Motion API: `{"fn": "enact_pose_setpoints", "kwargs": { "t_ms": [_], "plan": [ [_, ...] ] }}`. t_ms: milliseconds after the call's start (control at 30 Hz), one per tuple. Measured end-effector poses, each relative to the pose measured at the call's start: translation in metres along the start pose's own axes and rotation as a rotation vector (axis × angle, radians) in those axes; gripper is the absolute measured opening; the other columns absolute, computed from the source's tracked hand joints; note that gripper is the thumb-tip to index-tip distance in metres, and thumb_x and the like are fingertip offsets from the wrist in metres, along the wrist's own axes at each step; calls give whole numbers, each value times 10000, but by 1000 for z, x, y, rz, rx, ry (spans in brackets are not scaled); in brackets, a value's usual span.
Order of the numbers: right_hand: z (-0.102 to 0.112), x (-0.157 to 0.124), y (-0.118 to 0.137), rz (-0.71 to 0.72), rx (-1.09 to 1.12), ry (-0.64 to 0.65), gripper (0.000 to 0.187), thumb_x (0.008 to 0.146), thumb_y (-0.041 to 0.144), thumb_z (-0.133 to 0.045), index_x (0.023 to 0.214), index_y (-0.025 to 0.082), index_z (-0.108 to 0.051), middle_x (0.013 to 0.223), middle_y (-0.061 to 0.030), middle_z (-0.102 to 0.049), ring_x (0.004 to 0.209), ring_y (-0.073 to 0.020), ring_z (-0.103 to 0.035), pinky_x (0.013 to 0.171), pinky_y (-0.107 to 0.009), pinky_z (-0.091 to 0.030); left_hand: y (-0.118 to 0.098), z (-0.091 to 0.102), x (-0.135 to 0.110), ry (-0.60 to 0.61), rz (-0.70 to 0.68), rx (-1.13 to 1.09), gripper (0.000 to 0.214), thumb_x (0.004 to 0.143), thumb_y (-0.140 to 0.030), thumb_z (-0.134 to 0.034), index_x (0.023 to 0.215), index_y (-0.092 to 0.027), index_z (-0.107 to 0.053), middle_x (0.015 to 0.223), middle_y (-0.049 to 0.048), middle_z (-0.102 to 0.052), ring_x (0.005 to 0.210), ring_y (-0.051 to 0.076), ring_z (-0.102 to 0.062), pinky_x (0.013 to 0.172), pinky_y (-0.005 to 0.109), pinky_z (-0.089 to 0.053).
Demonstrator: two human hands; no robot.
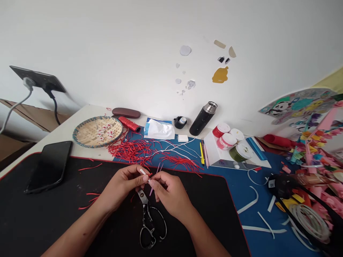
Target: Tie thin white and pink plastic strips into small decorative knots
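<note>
My left hand (125, 184) and my right hand (167, 191) meet over the black mat (53, 221), fingertips pinched together. Between them I hold a short white strip (144, 172) with a bit of red cord at its end; thin pink strands (158, 169) stick up beside my right fingers. Black-handled scissors (150, 223) lie on the mat just under my hands. A heap of red cord pieces (134, 149) lies beyond my hands on the blue mat (241, 189).
A black phone (49, 166) lies at the left, a woven basket (97, 132) behind it. A red thread spool (130, 124), tissue pack (158, 129), black flask (203, 117), ribbon rolls (230, 140) on a white box, white strips (250, 203) and coloured paper craft pieces (316, 150) fill the back and right.
</note>
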State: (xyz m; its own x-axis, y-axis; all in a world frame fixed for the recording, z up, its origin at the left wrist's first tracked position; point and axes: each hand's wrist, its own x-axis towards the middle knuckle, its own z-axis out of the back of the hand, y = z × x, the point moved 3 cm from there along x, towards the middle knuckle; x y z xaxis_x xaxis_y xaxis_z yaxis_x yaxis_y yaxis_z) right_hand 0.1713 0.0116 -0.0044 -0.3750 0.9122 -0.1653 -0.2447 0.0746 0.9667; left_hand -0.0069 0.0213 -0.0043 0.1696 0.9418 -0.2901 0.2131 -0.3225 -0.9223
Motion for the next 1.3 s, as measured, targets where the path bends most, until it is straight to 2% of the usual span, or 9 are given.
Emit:
{"fn": "enact_pose_setpoints", "kwargs": {
  "t_ms": [167,433,533,633,733,933,1300],
  "plan": [
    [2,-1,3,-5,-83,-31,210,1027,370,-631,956,197,-727,694,20,-667,551,-112,-591,562,-224,-413,-3,-1,-2,-16,-40,85,280,715,-446,-937,759,-205,-801,682,-4,-703,573,136,-557,544,242,-456],
    [2,0,5,-36,-138,-45,197,1007,348,-646,910,194,-722,615,34,-617,513,-117,-561,526,-227,-384,-8,-3,-6,-39,-121,244,219,763,-420,-884,763,-210,-820,762,46,-782,700,211,-668,651,295,-518],
    [1,0,4,-52,-72,-42,201,1001,352,-643,918,187,-720,645,28,-625,513,-113,-560,507,-220,-383,-7,-3,-4,-27,-93,205,238,761,-429,-891,772,-207,-806,733,28,-746,647,181,-624,601,273,-499],
    [0,0,4,-70,51,-24,235,1002,386,-640,915,178,-703,629,36,-606,483,-103,-535,485,-214,-374,-5,-4,-3,52,-53,98,284,735,-441,-914,810,-199,-787,721,4,-695,594,143,-557,547,248,-475],
    [1,0,5,-75,100,-21,263,1002,417,-643,900,178,-682,573,59,-560,456,-95,-510,478,-211,-355,-5,-5,-2,122,-53,74,307,710,-423,-930,845,-196,-772,735,-3,-673,615,145,-556,553,248,-482],
    [1,0,7,-78,140,8,261,993,411,-646,882,176,-667,551,65,-551,456,-92,-500,482,-210,-349,-6,-2,-3,83,-47,164,267,768,-448,-883,819,-197,-808,743,19,-712,608,154,-555,561,262,-464],
    [0,0,5,-86,181,18,270,990,438,-657,908,181,-670,599,65,-558,481,-99,-529,498,-218,-397,-2,0,0,48,-18,107,321,716,-496,-925,753,-201,-805,651,1,-672,585,148,-544,566,253,-452]
  ]
}}
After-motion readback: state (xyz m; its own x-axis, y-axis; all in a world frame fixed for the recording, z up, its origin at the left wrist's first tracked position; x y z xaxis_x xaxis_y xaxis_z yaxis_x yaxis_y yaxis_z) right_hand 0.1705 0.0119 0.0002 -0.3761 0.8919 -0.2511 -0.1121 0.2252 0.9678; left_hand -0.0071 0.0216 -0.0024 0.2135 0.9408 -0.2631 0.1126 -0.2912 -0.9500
